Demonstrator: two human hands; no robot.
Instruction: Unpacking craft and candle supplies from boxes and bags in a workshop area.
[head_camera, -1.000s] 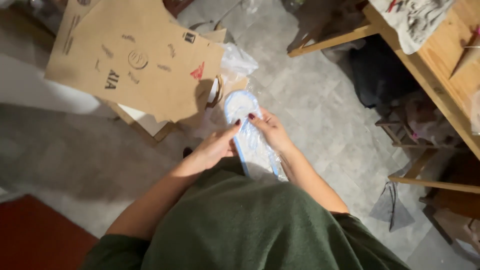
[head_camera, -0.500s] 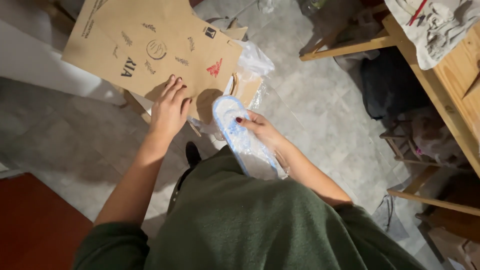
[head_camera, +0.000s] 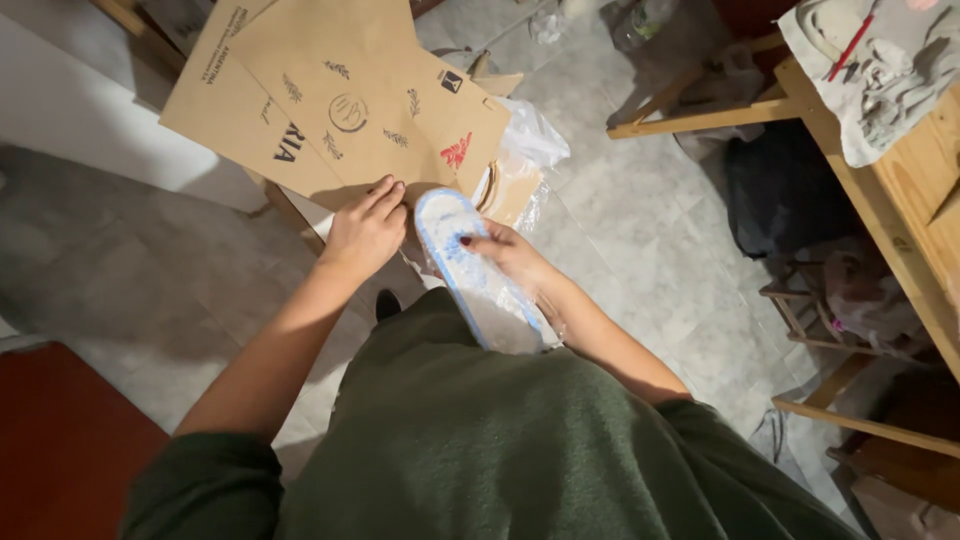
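Compared with half a second earlier, the left hand (head_camera: 365, 232) has settled lower on the flattened cardboard box (head_camera: 340, 100), fingers spread and open, resting against its lower edge; a second ago it was at the wrapped piece together with the other hand. The right hand (head_camera: 505, 255) remains closed on the oval blue-and-white piece (head_camera: 460, 265), which is sheathed in clear plastic film and held edge-up in front of the person's green garment (head_camera: 480, 440), just beside the cardboard's corner. The floor (head_camera: 640, 230) is grey stone tile in dim, uneven light. A crumpled clear plastic bag (head_camera: 530, 135) lies on it, touching the cardboard. At right a wooden counter (head_camera: 920, 220) carries a pale cloth (head_camera: 880, 75); dark bundles sit beneath it. A red-brown surface (head_camera: 60, 450) fills the lower left corner. Open floor lies between the cardboard and the counter's legs, and at left beside the white wall (head_camera: 80, 120).
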